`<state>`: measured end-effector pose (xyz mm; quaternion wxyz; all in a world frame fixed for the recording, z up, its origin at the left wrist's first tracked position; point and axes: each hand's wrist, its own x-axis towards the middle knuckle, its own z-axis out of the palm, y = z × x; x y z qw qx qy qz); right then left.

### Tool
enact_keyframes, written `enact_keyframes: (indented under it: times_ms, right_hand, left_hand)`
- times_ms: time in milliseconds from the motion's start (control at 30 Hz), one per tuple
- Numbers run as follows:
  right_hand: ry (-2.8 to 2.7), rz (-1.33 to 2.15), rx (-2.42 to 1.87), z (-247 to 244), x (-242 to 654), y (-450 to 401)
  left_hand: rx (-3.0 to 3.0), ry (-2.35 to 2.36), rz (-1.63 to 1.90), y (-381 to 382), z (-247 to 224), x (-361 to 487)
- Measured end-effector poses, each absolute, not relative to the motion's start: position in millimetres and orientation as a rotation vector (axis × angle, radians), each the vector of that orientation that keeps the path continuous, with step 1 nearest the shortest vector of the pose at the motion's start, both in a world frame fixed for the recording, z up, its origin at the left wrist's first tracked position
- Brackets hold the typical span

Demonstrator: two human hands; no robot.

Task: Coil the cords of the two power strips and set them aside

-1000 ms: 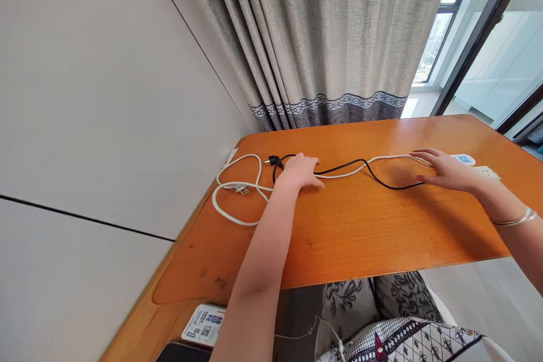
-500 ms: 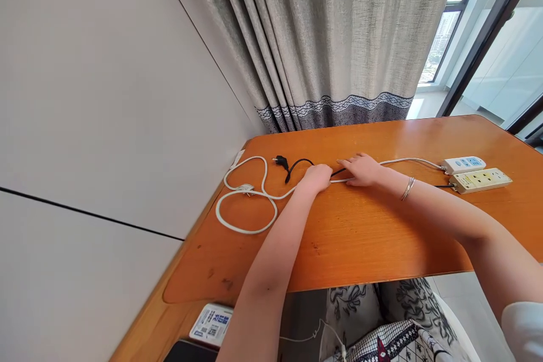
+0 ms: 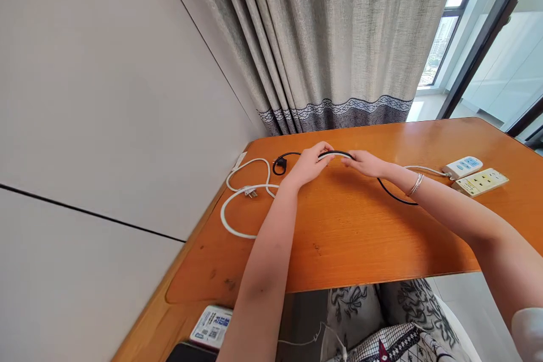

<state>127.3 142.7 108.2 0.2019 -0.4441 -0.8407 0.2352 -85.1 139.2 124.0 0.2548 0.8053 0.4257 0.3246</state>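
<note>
A black cable (image 3: 339,152) and a white cable (image 3: 250,187) run side by side between my two hands, bowed upward over the table. My left hand (image 3: 313,162) is closed round both cables, left of centre. My right hand (image 3: 365,163) pinches them a short way to the right. The black plug (image 3: 280,164) lies left of my left hand. A white plug (image 3: 250,192) rests among the white cable's loops. On the right, a white power strip (image 3: 463,167) sits beside a cream power strip (image 3: 481,182).
The orange-brown wooden table (image 3: 339,237) has a wall panel (image 3: 106,96) on its left and a grey curtain (image 3: 356,39) behind. Near its front left corner are a white box (image 3: 211,326) and a dark object (image 3: 192,352). Patterned fabric (image 3: 382,339) lies below the front edge.
Both cables have come up off the table between my hands. The black plug has turned, its cable now curling round it. Both power strips have shifted slightly and tilted.
</note>
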Motion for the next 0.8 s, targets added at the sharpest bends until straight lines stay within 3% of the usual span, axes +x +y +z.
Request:
enact_keyframes:
  times_ms: [167,500,800]
  right_hand:
    - [-1.881,0.66,-0.963,158,136,144]
    - [-1.374,0.746,-0.652,277,130,142]
    - [-1.049,0.819,-0.547,337,101,103]
  left_hand:
    - [1.955,1.087,1.199,139,128,-83]
    - [2.284,1.59,0.804,136,136,-91]
    - [1.436,0.778,0.903,144,101,-69]
